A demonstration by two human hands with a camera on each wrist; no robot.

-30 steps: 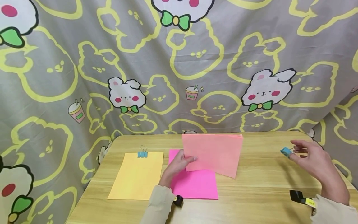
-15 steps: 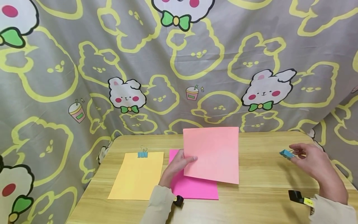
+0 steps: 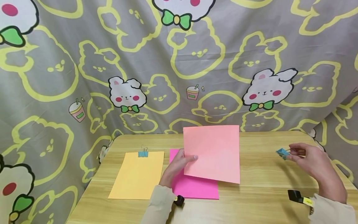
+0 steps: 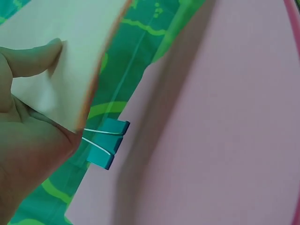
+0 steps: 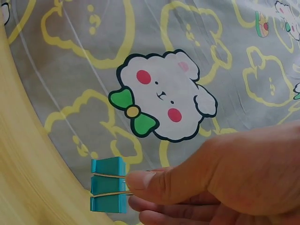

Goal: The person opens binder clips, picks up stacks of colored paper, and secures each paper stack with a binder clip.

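My left hand (image 3: pixel 179 163) pinches a stack of light pink paper (image 3: pixel 213 152) by its left edge, thumb across the front. The stack is raised and tilted over a bright magenta sheet (image 3: pixel 195 189) lying on the table. Off to the right, my right hand (image 3: pixel 311 160) holds a blue binder clip (image 3: pixel 282 153) by its wire handles above the tabletop. The right wrist view shows thumb and fingers pinching the handles of that binder clip (image 5: pixel 108 185). In the left wrist view the thumb presses on the pale stack (image 4: pixel 79 61).
Left of the magenta sheet lies yellow paper (image 3: pixel 138 177), with another blue binder clip (image 3: pixel 143 154) on its top edge. The wooden table (image 3: pixel 260 199) ends at the back against a patterned curtain (image 3: pixel 167 62). Black wrist cameras sit by both sleeves.
The light pink stack has tilted up so its broad face shows and its edges look even. The right hand has shifted slightly left with the binder clip, turning it a little.
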